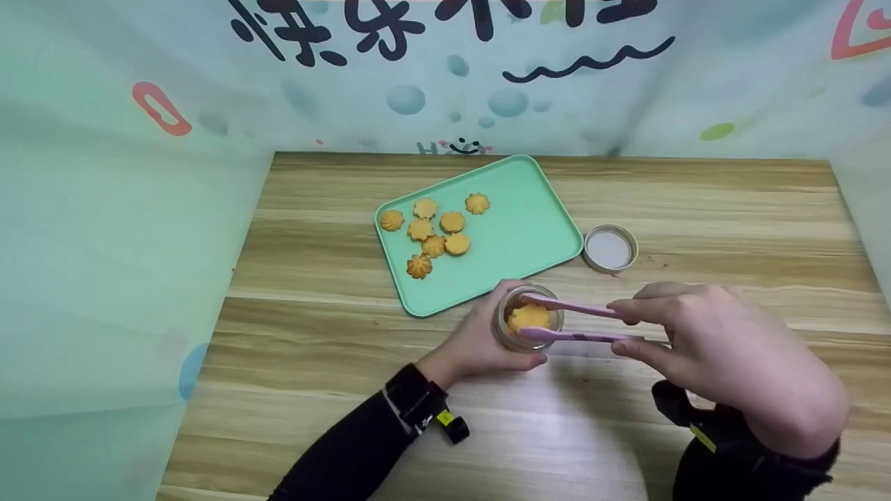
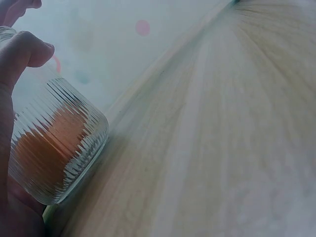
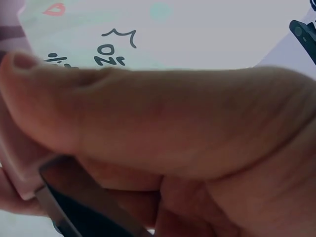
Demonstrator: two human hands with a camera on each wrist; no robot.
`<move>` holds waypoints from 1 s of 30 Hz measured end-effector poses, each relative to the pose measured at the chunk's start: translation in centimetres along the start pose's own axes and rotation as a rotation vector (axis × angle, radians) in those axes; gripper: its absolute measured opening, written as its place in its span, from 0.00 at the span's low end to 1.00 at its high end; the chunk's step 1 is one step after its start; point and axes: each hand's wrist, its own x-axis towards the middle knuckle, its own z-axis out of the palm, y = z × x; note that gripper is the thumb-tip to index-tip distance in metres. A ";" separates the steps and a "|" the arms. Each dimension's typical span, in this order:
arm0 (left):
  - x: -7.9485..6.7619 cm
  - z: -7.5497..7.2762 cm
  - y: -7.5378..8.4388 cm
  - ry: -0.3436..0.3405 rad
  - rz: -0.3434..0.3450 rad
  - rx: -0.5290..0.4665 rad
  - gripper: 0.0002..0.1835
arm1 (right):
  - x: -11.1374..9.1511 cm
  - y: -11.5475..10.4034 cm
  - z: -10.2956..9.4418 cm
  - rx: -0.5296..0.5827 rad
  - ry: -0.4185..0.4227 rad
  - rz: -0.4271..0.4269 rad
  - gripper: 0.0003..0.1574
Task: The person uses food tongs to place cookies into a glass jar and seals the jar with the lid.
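Observation:
A ribbed glass jar point(image 2: 91, 118) with cookies point(image 2: 49, 143) in its lower part shows in the left wrist view. My left hand point(image 1: 480, 337) grips this jar around its side on the tabletop, thumb toward the front. Between the thumb and fingers of my right hand point(image 1: 724, 341) are the pink tongs point(image 1: 585, 337), whose two arms stand apart. Their tips are at the jar's mouth, on either side of a yellow cookie point(image 1: 530, 318); whether they touch it, I cannot tell. In the right wrist view, the thumb point(image 3: 148, 113) covers most of the tongs.
Behind the jar lies a mint-green tray point(image 1: 515, 209) with several cookies point(image 1: 452, 222) on its left half. A round jar lid point(image 1: 610, 249) sits by the tray's right corner. A printed curtain point(image 1: 445, 104) borders the wooden table point(image 1: 313, 334) at the back and sides.

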 end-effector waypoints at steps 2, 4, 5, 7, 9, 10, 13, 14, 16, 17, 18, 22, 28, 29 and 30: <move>0.0 0.0 0.0 0.000 0.001 -0.001 0.49 | 0.0 0.0 0.0 0.001 -0.014 0.009 0.21; 0.0 0.0 -0.1 0.002 0.004 0.003 0.49 | 0.1 -0.1 0.0 0.003 -0.028 0.019 0.22; 0.0 0.0 -0.1 0.004 0.006 0.007 0.49 | 0.1 -0.1 0.0 0.004 -0.033 0.022 0.22; 0.0 0.0 -0.1 0.006 0.009 0.014 0.49 | 0.1 -0.1 0.0 0.007 -0.045 0.035 0.23; 0.0 0.0 -0.1 0.008 0.007 0.019 0.49 | 0.1 -0.2 0.1 0.009 -0.055 0.052 0.23; 0.0 0.0 -0.1 0.008 0.006 0.022 0.49 | 0.1 -0.2 0.1 0.010 -0.056 0.057 0.23; 0.0 0.0 0.1 0.009 0.003 0.022 0.50 | 0.2 -0.2 0.1 0.012 -0.063 0.077 0.23; 0.0 0.0 0.1 0.009 0.003 0.021 0.50 | 0.2 -0.1 0.1 0.014 -0.065 0.084 0.22; 0.0 0.0 0.2 0.009 0.007 0.017 0.50 | 0.2 -0.1 0.0 0.017 -0.071 0.095 0.22; 0.0 0.0 0.2 0.007 0.009 0.012 0.50 | 0.1 -0.1 0.0 0.017 -0.073 0.099 0.22; 0.0 0.0 0.2 0.006 0.012 0.008 0.50 | 0.1 -0.1 0.0 0.018 -0.073 0.102 0.22; 0.0 0.0 0.1 0.000 0.023 -0.002 0.50 | 0.1 0.0 0.0 0.019 -0.065 0.090 0.20; 0.1 0.0 0.0 -0.002 0.039 0.003 0.50 | 0.1 -0.1 0.1 0.032 -0.034 0.056 0.20; 0.0 0.0 0.0 -0.002 0.038 0.003 0.50 | 0.1 -0.1 0.1 0.034 -0.031 0.051 0.20; 0.0 0.0 0.0 -0.002 0.036 0.003 0.50 | 0.1 -0.1 0.1 0.036 -0.028 0.047 0.21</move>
